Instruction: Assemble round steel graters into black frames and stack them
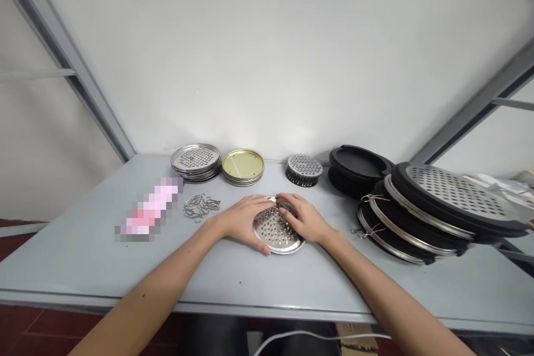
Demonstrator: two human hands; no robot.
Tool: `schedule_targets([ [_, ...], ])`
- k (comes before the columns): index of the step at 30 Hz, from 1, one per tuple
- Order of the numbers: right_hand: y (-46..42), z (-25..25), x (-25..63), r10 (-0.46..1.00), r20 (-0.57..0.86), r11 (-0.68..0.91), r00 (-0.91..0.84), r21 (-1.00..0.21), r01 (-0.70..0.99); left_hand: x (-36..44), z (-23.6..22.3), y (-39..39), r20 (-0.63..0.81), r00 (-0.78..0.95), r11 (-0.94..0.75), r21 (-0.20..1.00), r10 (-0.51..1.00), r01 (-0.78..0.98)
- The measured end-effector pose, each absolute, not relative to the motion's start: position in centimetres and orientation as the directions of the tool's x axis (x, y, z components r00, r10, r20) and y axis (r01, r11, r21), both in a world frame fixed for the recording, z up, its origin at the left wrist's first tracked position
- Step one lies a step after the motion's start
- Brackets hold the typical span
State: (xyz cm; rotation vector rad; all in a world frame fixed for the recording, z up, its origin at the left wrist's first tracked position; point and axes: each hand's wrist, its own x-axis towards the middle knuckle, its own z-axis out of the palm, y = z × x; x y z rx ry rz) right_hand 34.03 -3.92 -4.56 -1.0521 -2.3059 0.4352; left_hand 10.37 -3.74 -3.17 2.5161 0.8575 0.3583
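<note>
On the grey table, the round grater plate, without a long axis, lies flat between both hands, neither nearer. The left hand, spread wide, clasps its left rim; the right hand, half-curled, holds its far-right side.

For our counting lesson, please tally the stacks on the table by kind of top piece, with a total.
Perforated metal top: 3 (far-left stack, small middle stack, large right-hand stack)
Plain gold top: 1 (gold-topped stack)
Plain black top: 1 (black-topped stack)
Total: 5
</note>
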Motion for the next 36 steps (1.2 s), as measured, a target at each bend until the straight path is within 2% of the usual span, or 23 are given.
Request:
schedule_targets([
  [6,-4.0,-4.2,33.8,0.755,0.339,0.656,-0.562,-0.409,0.635,10.3,-3.4,-3.7,0.095,0.769,-0.703,0.489,0.632,0.517],
  [20,-4.4,-3.6,33.4,0.754,0.313,0.655,-0.577,-0.308,0.690,10.4,-3.4,-3.7,0.115,0.764,-0.703,0.497,0.634,0.509],
  [30,-3.9,-4.0,33.7,0.788,0.338,0.614,-0.515,-0.479,0.627,10.3,-3.3,-3.6,0.124,0.779,-0.722,0.487,0.614,0.491],
  [36,-3.0,-4.8,34.1,0.840,0.367,0.542,-0.399,-0.543,0.642,9.9,-2.7,-3.5,0.179,0.701,-0.687,0.463,0.691,0.559],
])
